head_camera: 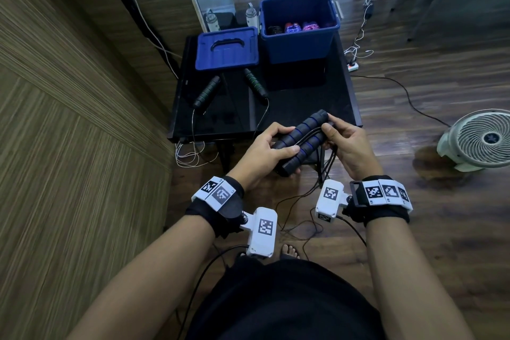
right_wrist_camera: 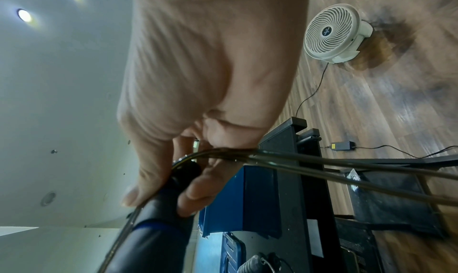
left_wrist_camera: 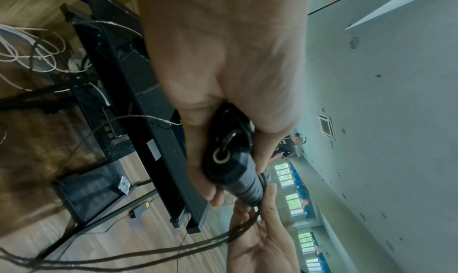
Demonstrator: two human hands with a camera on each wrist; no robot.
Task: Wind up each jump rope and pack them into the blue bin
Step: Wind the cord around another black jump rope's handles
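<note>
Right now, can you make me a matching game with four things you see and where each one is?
Things:
1. blue-ringed handles
2. green-ringed handles
3. blue lid
4. white fan

Places:
A. on the floor
B. flat on the black table, left of the blue bin
C. held in both hands, left hand and right hand
D. lying on the black table, in front of the lid

Right pairs: 1-C, 2-D, 3-B, 4-A
</note>
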